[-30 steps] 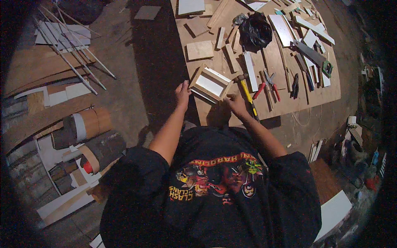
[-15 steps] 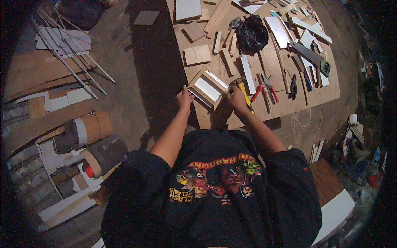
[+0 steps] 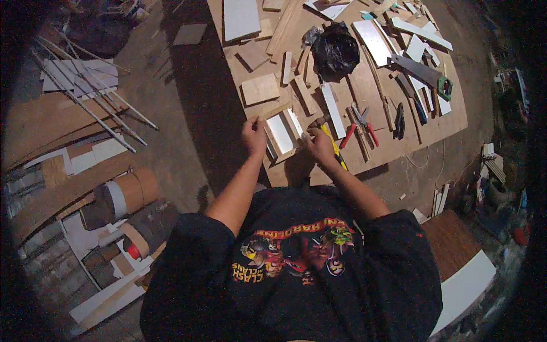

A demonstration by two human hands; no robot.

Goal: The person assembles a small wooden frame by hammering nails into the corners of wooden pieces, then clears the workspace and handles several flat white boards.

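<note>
Near the table's front left edge I hold a small shallow wooden box [image 3: 280, 132] with white panels inside, slightly tilted. My left hand [image 3: 254, 137] is closed at its left side, the fingers curled by the rim. My right hand [image 3: 321, 145] pinches the box's right edge; its fingertips are partly hidden. Just beyond my right hand lies a hammer [image 3: 335, 149] with a yellow and black handle. Red-handled snips [image 3: 361, 126] rest to the right of it. A pale wood block [image 3: 260, 89] lies just past the box.
On the wooden table [image 3: 410, 142] are a black plastic bag [image 3: 336, 52], a handsaw [image 3: 419, 69] with a green handle, black pliers [image 3: 399, 121] and many wood offcuts. Metal rods [image 3: 94, 94] and boards lie on the floor at left. A white board [image 3: 464, 290] leans at lower right.
The box has turned and lies a little nearer and straighter toward me. My left hand has shifted along its left side. The whole view has moved slightly to the right.
</note>
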